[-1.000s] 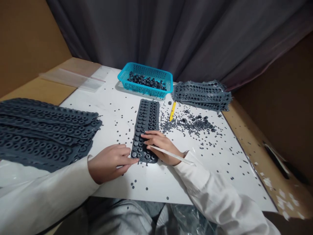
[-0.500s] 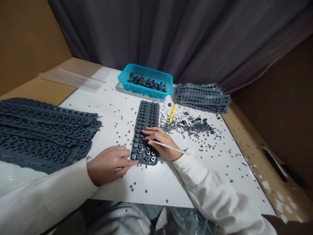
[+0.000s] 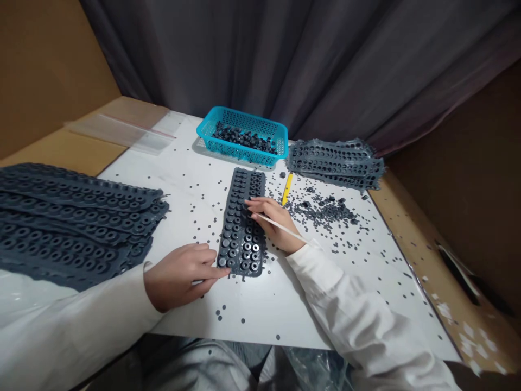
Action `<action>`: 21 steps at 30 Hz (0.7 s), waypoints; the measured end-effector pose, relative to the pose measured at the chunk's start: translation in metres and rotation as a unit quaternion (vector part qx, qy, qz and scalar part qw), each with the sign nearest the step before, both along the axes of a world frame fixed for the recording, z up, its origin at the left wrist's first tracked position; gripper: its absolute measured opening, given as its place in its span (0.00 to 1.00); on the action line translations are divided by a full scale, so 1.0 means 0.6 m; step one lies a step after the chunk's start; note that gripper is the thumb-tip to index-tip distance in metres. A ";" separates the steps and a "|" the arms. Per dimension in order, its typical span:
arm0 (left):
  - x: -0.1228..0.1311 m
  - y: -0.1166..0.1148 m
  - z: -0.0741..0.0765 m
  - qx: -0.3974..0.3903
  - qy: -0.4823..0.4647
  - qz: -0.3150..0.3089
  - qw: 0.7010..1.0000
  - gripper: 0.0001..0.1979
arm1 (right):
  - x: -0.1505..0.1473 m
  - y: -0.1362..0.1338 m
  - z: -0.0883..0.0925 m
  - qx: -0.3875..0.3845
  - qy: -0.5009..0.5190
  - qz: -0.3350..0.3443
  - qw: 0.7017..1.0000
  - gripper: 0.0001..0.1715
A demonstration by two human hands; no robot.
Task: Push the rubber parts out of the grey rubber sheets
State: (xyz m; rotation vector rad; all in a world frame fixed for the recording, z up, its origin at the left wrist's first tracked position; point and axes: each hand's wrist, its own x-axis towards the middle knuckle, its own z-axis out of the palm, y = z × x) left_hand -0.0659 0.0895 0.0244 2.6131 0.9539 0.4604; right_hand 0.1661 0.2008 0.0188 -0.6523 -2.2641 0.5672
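A long dark-grey rubber sheet [image 3: 240, 220] with rows of round ring-shaped parts lies lengthwise before me. My left hand [image 3: 185, 277] rests at its near left corner, one finger stretched out and touching the edge, the others loosely bent. My right hand [image 3: 272, 222] is closed around a thin white stick [image 3: 285, 228], pen-like, over the sheet's right half. Fingers hide the stick's front end and some of the rings. Small dark discs [image 3: 325, 209] are scattered thickly to the right of the sheet.
A blue basket [image 3: 244, 155] of small dark parts stands behind the sheet. Stacked ringed sheets [image 3: 81, 217] lie left, and sheets with open holes [image 3: 336, 163] back right. A yellow pen-like tool [image 3: 287, 188] lies near the discs. Clear plastic bags [image 3: 122, 130] are back left.
My right hand has moved farther up the sheet, away from me and slightly right, with the white stick. My left hand stays in place.
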 end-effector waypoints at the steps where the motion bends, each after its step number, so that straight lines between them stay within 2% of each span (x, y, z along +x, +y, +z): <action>1: 0.000 0.000 0.000 -0.003 -0.001 -0.001 1.000 0.14 | -0.001 0.002 0.000 -0.010 0.002 0.015 1.000 0.07; 6: 0.001 0.000 0.000 -0.015 -0.005 0.001 1.000 0.14 | -0.004 0.002 -0.007 -0.030 -0.016 0.048 0.998 0.07; 15: 0.001 0.000 0.002 -0.026 -0.011 0.007 1.000 0.14 | -0.009 0.014 -0.006 0.014 -0.042 0.022 0.999 0.06; 21: 0.001 0.000 0.002 -0.026 -0.004 0.004 1.000 0.14 | -0.009 0.013 -0.005 0.001 -0.022 0.012 1.000 0.06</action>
